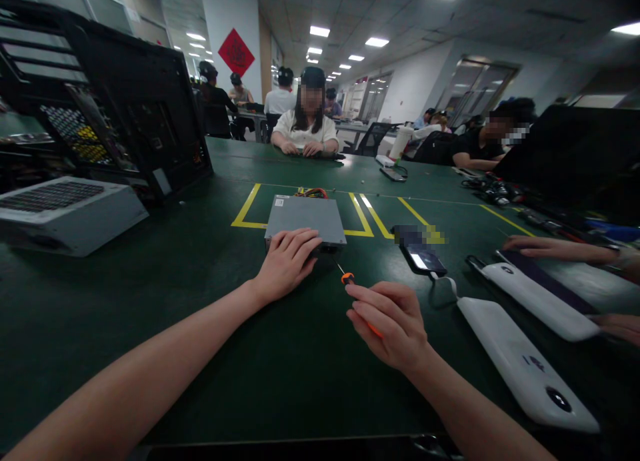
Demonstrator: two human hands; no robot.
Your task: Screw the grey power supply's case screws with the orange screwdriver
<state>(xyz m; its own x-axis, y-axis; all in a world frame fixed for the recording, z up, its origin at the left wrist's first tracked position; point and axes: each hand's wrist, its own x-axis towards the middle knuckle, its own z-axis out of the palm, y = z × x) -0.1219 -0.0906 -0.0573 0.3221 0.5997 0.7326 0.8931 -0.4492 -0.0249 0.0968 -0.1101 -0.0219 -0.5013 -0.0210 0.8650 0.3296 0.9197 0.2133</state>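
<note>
While the left hand (286, 264) lies spread on the power supply (306, 216), the right hand (393, 322) grips the screwdriver (347, 279), bare tabletop (280, 381) nearer.

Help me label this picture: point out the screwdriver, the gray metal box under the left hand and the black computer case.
Screwdriver (347, 278), head view, orange collar.
Gray metal box (307, 216), head view, top face.
Black computer case (173, 84), head view, dark panel.

Table (225, 354) was green; tape (373, 216) yellow; screwdriver (348, 278) orange and black; metal box (306, 216) grey; wall hanging (237, 52) red with dark pattern; power banks (525, 361) white.
</note>
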